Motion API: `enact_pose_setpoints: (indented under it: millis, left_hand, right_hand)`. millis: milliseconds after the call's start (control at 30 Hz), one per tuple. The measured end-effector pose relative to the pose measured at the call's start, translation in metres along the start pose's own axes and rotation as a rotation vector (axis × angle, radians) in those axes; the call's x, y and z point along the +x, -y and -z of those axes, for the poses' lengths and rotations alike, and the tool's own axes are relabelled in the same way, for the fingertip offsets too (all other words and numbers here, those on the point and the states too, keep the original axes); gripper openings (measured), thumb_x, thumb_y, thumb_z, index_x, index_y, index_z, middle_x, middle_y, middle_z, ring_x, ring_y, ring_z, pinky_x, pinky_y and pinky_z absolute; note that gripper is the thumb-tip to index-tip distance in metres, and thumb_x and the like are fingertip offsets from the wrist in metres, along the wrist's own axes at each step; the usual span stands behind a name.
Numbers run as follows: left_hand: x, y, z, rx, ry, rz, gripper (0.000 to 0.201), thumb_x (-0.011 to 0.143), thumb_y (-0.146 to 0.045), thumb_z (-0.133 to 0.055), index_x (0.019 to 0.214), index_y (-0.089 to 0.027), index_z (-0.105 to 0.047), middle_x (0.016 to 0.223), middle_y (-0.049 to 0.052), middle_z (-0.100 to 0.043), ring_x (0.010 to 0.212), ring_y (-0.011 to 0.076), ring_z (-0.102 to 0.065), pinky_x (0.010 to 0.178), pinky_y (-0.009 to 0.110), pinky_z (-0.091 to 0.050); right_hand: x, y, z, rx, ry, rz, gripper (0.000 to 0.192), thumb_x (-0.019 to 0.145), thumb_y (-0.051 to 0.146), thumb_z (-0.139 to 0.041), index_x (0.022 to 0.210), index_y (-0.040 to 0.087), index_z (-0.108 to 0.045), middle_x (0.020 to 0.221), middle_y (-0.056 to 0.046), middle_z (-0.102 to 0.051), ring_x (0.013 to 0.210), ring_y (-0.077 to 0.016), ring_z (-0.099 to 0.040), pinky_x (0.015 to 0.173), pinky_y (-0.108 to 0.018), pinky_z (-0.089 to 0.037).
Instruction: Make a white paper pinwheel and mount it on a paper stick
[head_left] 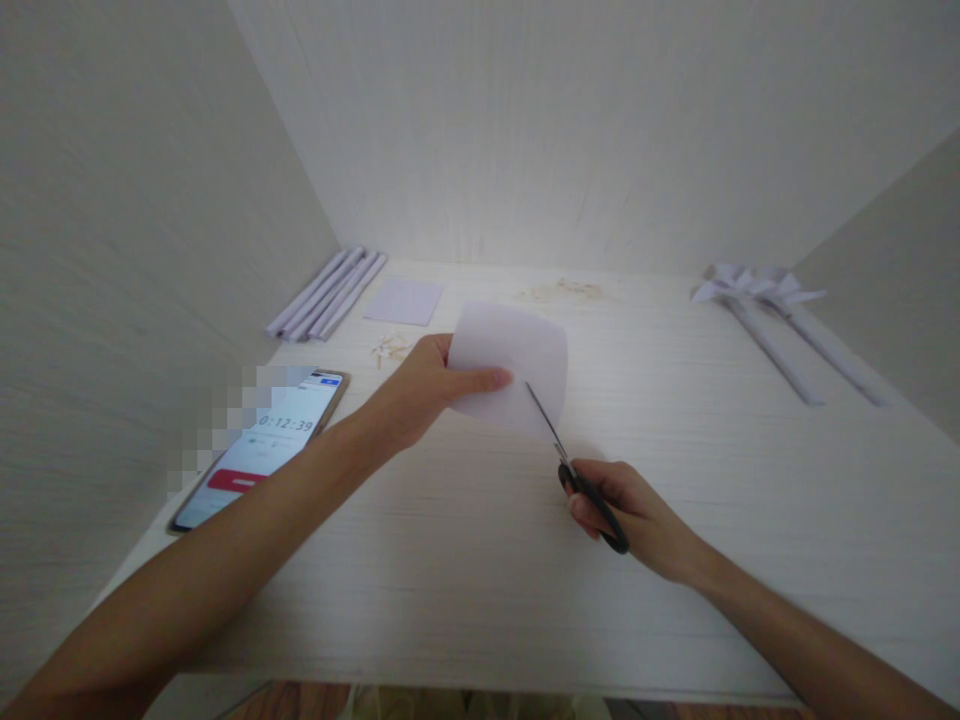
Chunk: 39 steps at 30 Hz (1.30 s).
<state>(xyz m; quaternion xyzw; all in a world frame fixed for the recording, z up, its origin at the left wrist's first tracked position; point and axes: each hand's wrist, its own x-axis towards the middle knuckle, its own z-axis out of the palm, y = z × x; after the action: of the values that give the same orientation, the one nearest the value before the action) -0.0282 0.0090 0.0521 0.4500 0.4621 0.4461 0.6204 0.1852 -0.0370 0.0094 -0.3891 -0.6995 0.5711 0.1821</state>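
A square sheet of white paper [510, 345], slightly curved, is pinched in my left hand [442, 385], with the thumb lying across its front and the other fingers hidden behind it. My right hand [622, 510] grips the black handles of a pair of scissors [592, 497]. The scissors point up and to the left, and one blade lies over the lower right part of the paper. Whether the blades have cut into the sheet I cannot tell. Both hands are above the middle of the white table [465, 560].
Several rolled paper tubes [326, 295] lie at the back left, beside a flat paper square [405, 302]. Small scraps [390, 348] and more bits [577, 289] are scattered behind. A phone [262, 450] showing a timer is at left. Paper pinwheel-like pieces on sticks [772, 340] lie at right. Walls enclose the table.
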Motion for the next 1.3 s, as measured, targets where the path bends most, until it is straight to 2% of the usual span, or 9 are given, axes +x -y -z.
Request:
enact_pose_setpoints:
  millis: [133,367,833,1067,1300]
  left_hand:
    - [-0.0003,-0.0003,-0.0005,-0.009,0.001,0.001,0.027,0.052,-0.021,-0.072,0.077,-0.013,-0.065,0.076,0.005,-0.068,0.065,0.0148,-0.061,0.064,0.028,-0.049]
    - [0.0001,-0.0002,-0.0011,0.016,-0.009,-0.002,0.032,0.051,-0.023,-0.072,0.080,-0.013,-0.065,0.081,0.006,-0.068,0.068,0.0177,-0.062,0.065,0.030,-0.049]
    - [-0.0036,-0.0015,-0.0034,0.026,0.040,0.018,0.025,0.053,-0.024,-0.071,0.076,-0.014,-0.065,0.078,0.005,-0.068,0.066,0.0151,-0.061,0.064,0.028,-0.048]
    - [-0.0028,-0.0004,-0.0032,0.036,0.021,0.024,0.027,0.052,-0.024,-0.071,0.076,-0.013,-0.065,0.080,0.006,-0.068,0.069,0.0183,-0.061,0.065,0.031,-0.049]
    - [-0.0018,0.0009,-0.0020,0.034,0.025,0.027,0.026,0.052,-0.023,-0.071,0.075,-0.014,-0.065,0.079,0.005,-0.068,0.068,0.0171,-0.061,0.065,0.030,-0.048]
  right_hand:
    - [0.0016,-0.0005,-0.0002,-0.006,-0.005,0.004,0.039,0.076,0.051,-0.044,0.057,0.018,-0.037,0.051,0.005,-0.034,0.046,-0.0075,-0.032,0.041,-0.021,-0.024]
    - [0.0013,-0.0015,0.0003,-0.019,-0.011,0.015,0.039,0.077,0.050,-0.043,0.057,0.018,-0.038,0.051,0.005,-0.035,0.046,-0.0073,-0.032,0.041,-0.021,-0.025]
    - [0.0018,0.0033,-0.0014,0.029,-0.003,0.011,0.041,0.075,0.053,-0.043,0.058,0.017,-0.039,0.051,0.004,-0.036,0.047,-0.0077,-0.032,0.042,-0.021,-0.025]
    - [0.0008,0.0006,-0.0006,0.027,0.001,0.006,0.039,0.077,0.050,-0.043,0.057,0.017,-0.038,0.051,0.004,-0.035,0.046,-0.0072,-0.031,0.041,-0.021,-0.024]
    - [0.0012,0.0023,-0.0010,0.014,-0.011,-0.013,0.040,0.076,0.052,-0.043,0.057,0.018,-0.037,0.050,0.005,-0.035,0.044,-0.0068,-0.031,0.040,-0.021,-0.024]
